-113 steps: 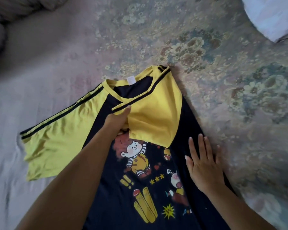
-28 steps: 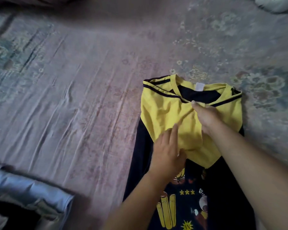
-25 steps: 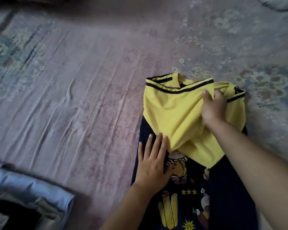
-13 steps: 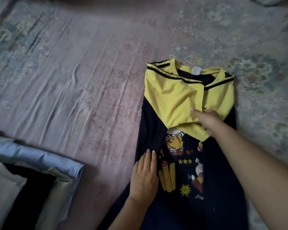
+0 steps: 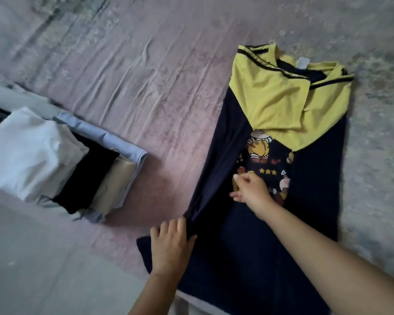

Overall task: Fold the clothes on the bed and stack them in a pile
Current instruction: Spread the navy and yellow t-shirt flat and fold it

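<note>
place: home bedroom | evidence: floral bedsheet [image 5: 146, 71], folded clothes pile [image 5: 55, 160]

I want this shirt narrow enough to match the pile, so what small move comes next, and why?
Probably draw the left hand inward, carrying the dark side edge it grips across the shirt. Both yellow sleeves already lie folded in, and the body looks wider than the folded pile.

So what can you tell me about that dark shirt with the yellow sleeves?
The shirt lies flat on the bed, collar away from the person. It looks like soft navy knit with a cartoon print and yellow, black-striped sleeves, both folded across the chest. The left hand grips its left edge near the hem, lifting a ridge; the right hand rests on the print.
</note>
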`<state>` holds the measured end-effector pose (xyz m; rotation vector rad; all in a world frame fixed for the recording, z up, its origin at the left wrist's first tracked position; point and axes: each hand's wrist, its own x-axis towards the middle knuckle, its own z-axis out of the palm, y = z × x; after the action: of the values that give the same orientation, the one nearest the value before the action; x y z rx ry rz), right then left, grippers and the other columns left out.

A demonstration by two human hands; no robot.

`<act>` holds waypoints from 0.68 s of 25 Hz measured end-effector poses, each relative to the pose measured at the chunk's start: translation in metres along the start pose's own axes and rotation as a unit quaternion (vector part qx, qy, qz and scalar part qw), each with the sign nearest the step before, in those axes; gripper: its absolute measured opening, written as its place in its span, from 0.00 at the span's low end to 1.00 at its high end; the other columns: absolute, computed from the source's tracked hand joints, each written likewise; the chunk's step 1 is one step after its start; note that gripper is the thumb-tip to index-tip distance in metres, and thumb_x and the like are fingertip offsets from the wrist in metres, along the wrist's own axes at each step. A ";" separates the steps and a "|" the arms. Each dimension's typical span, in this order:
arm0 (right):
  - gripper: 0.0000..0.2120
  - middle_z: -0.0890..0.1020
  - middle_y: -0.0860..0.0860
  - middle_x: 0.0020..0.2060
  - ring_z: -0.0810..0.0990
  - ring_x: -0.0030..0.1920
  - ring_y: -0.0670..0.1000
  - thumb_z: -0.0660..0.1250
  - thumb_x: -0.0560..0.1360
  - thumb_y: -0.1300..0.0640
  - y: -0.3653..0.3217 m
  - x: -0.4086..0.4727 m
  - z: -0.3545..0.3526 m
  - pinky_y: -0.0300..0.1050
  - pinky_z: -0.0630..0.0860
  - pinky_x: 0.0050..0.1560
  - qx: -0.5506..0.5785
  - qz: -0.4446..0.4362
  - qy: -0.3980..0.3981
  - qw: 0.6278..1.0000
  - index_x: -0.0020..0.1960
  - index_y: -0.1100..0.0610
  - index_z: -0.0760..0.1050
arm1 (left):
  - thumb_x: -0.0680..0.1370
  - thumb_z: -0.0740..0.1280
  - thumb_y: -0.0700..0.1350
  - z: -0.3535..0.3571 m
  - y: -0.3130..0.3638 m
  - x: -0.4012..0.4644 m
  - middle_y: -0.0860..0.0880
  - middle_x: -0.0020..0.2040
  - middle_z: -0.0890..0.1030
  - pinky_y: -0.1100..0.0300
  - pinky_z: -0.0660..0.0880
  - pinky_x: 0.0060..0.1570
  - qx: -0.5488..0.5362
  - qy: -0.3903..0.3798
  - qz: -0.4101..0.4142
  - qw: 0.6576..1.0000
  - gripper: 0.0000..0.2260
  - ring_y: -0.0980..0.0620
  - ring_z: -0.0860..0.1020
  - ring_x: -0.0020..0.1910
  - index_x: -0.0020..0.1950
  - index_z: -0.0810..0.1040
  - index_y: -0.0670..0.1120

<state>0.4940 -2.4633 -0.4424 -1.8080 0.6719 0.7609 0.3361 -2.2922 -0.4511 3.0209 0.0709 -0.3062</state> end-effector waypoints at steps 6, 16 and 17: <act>0.16 0.78 0.56 0.38 0.79 0.41 0.58 0.66 0.75 0.46 0.009 -0.017 0.042 0.51 0.76 0.43 -0.090 -0.026 0.054 0.994 0.40 0.58 0.70 | 0.80 0.48 0.60 -0.006 -0.036 -0.032 0.44 0.52 0.76 0.50 0.74 0.47 -0.168 -0.115 -0.214 0.955 0.23 0.40 0.77 0.50 0.57 0.76 0.48; 0.16 0.79 0.57 0.52 0.78 0.54 0.60 0.64 0.78 0.50 0.010 -0.002 0.054 0.47 0.74 0.51 -0.114 -0.019 0.092 0.989 0.55 0.63 0.75 | 0.74 0.72 0.48 -0.008 -0.033 -0.051 0.48 0.28 0.71 0.60 0.67 0.31 -0.528 0.056 -0.615 0.582 0.18 0.50 0.69 0.29 0.29 0.69 0.43; 0.12 0.78 0.57 0.50 0.78 0.53 0.60 0.64 0.78 0.53 0.011 -0.003 0.054 0.46 0.73 0.49 -0.102 -0.017 0.097 0.990 0.53 0.61 0.75 | 0.73 0.73 0.46 -0.010 -0.034 -0.051 0.49 0.30 0.73 0.61 0.68 0.32 -0.556 0.076 -0.625 0.542 0.16 0.52 0.71 0.31 0.32 0.70 0.44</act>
<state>0.4733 -2.4157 -0.4617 -2.0943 0.7083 0.6539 0.2862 -2.2595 -0.4342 1.2078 1.6665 0.0037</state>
